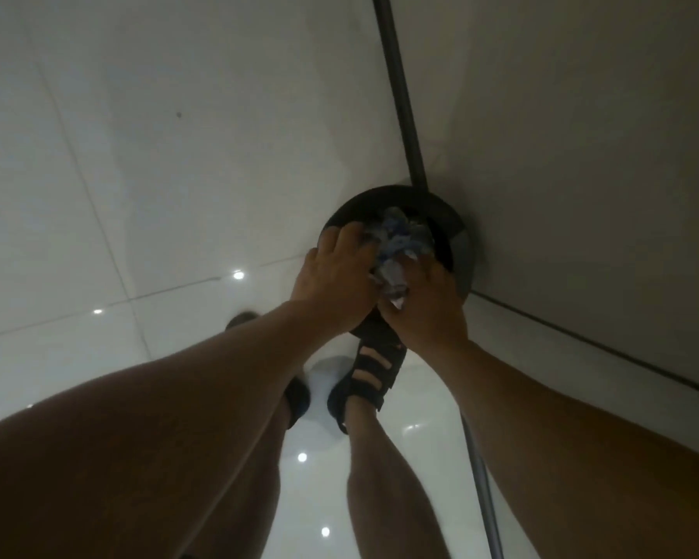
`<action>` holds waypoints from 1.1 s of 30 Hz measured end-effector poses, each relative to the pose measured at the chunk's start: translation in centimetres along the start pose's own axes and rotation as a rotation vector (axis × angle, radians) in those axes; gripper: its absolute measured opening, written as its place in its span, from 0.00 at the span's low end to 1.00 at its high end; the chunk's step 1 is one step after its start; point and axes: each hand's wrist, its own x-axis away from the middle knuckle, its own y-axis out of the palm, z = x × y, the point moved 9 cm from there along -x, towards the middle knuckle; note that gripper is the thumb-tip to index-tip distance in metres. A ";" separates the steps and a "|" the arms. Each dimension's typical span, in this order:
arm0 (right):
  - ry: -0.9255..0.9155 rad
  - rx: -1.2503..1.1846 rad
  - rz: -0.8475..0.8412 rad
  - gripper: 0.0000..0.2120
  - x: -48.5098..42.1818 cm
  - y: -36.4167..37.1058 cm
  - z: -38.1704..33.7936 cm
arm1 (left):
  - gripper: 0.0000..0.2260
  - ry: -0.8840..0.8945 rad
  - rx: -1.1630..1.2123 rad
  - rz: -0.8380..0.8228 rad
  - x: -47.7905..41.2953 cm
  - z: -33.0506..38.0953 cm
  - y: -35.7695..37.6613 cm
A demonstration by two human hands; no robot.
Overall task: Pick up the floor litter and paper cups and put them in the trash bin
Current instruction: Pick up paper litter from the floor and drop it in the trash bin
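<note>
Head view: hands hold crumpled litter over open trash bin.

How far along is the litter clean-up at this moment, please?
Done: the gathered load is at the round black trash bin. In hand: the left hand and right hand grip a crumpled bluish-white paper wad over its opening. Left: releasing it; the glossy white floor tiles show only one small dark speck.

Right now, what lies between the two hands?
Head view: a crumpled bluish-white paper wad, held by left hand and right hand over the round black bin.
</note>
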 end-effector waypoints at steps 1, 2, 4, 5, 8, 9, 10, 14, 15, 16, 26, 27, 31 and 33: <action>0.013 -0.022 0.007 0.36 0.3 0.1 0.1 | 0.31 0.001 -0.010 0.006 0.3 -0.5 0.0; 0.020 -0.047 0.011 0.36 0.6 0.0 0.0 | 0.32 -0.003 -0.021 0.001 0.6 -0.9 0.0; 0.023 -0.076 0.005 0.37 1.3 -0.4 -0.5 | 0.31 -0.017 -0.026 -0.009 1.3 -1.5 -0.5; 0.019 -0.079 0.003 0.37 1.7 -0.8 -0.8 | 0.30 -0.023 -0.013 0.001 1.8 -1.6 -1.1; 0.002 -0.086 -0.010 0.37 2.9 -3.0 -2.3 | 0.28 -0.022 0.024 0.048 3.6 -1.6 -4.0; -0.010 -0.081 -0.016 0.37 3.4 -3.9 -3.1 | 0.28 -0.024 0.015 0.049 4.3 -1.6 -5.1; -0.023 -0.074 -0.017 0.37 3.8 -5.1 -4.0 | 0.29 -0.031 0.001 0.043 5.0 -1.6 -6.2; -0.115 -0.049 0.012 0.37 5.9 -11.4 -9.2 | 0.29 -0.075 -0.066 0.046 8.6 -1.9 -12.4; -0.142 -0.029 0.023 0.36 6.6 -13.2 -10.7 | 0.30 -0.084 -0.077 0.057 9.8 -1.9 -14.4; -0.166 -0.010 0.035 0.36 7.4 -15.0 -12.3 | 0.30 -0.103 -0.080 0.064 11.1 -2.0 -16.3; -0.476 0.123 0.058 0.36 19.7 -27.2 -29.3 | 0.31 -0.403 0.046 0.192 28.4 -2.7 -30.1; -0.513 0.141 0.051 0.36 21.0 -27.7 -30.7 | 0.31 -0.454 0.079 0.222 30.2 -2.8 -30.9; -0.664 0.220 -0.020 0.36 26.2 -28.4 -34.4 | 0.31 -0.637 0.162 0.315 38.1 -3.0 -32.5; -0.734 0.278 -0.048 0.36 28.6 -28.3 -35.6 | 0.31 -0.731 0.183 0.363 42.0 -3.0 -32.8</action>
